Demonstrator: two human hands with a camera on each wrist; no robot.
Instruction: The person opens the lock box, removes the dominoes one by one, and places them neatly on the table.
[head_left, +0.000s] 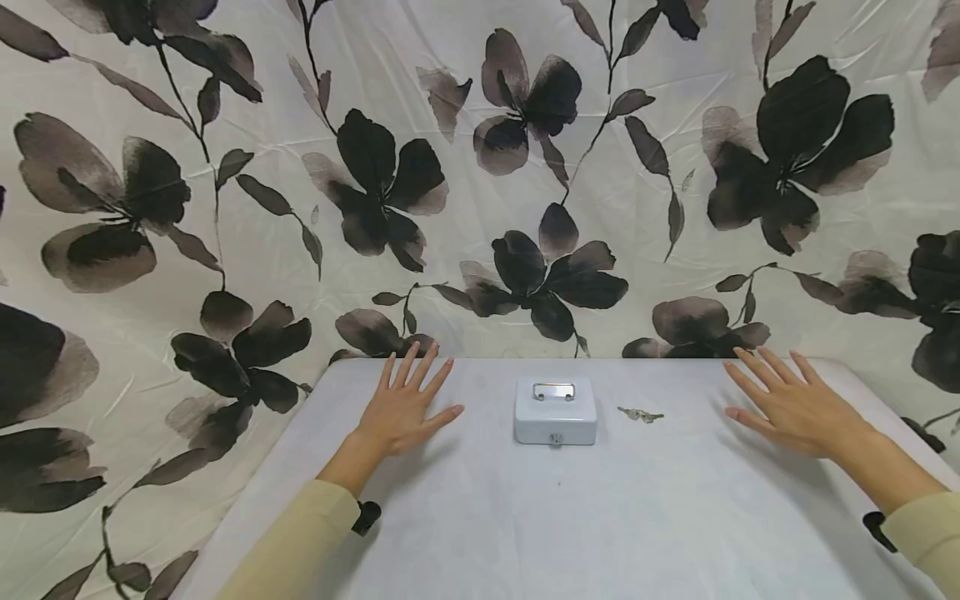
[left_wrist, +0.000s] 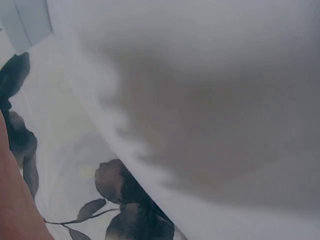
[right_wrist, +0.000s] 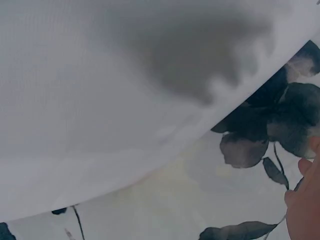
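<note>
A small white cash box [head_left: 555, 425] with a folding metal handle on its lid and a lock at the front sits closed on the white table. To the right of it lies a small bunch of keys [head_left: 641, 414]. My left hand [head_left: 405, 417] is held over the table left of the box, fingers straight and spread, holding nothing. On the far side of the keys, my right hand [head_left: 798, 410] is likewise spread flat and holds nothing. Both hands cast shadows on the tabletop. Only a part of each hand shows in its wrist view.
The white table [head_left: 555, 533] ends at a back edge just beyond the hands. Behind it hangs a white cloth [head_left: 450, 183] with dark printed flowers. Sleeves and black wrist straps [head_left: 367, 517] show at both wrists.
</note>
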